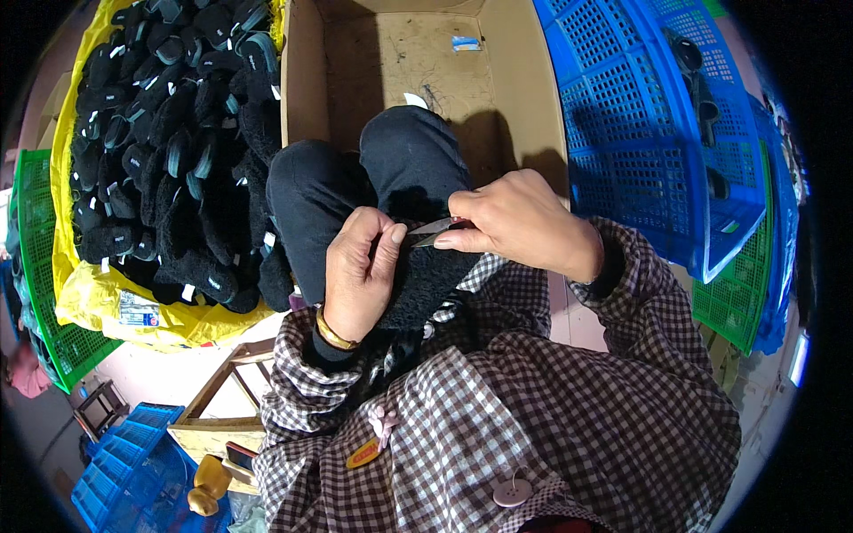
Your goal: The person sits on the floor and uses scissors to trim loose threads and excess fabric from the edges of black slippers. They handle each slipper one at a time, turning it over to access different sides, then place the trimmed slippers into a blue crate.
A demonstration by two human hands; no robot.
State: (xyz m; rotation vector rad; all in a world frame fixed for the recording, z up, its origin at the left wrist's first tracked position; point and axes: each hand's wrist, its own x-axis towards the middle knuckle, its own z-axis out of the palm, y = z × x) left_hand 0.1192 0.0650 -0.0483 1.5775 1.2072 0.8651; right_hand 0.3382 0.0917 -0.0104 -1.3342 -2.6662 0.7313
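In my right hand (515, 222) I grip a small pair of thread snips (433, 229), its two pointed metal blades slightly apart. The tips reach toward the thumb and forefinger of my left hand (360, 265). Those left fingers are pinched together on a black fuzzy fabric piece (428, 282) that lies over my lap. Whether a thread is between the fingertips is too small to tell. To the left, a heap of similar soft black pieces (164, 160), several with small white tags, fills a yellow plastic sack (64, 191).
A cardboard box (524, 80) stands open beyond my knees, with scraps and loose threads inside. Blue plastic baskets (631, 115) rise on the right, beside a green crate (737, 298). At lower left are a wooden stool (218, 435) and a blue crate (124, 462).
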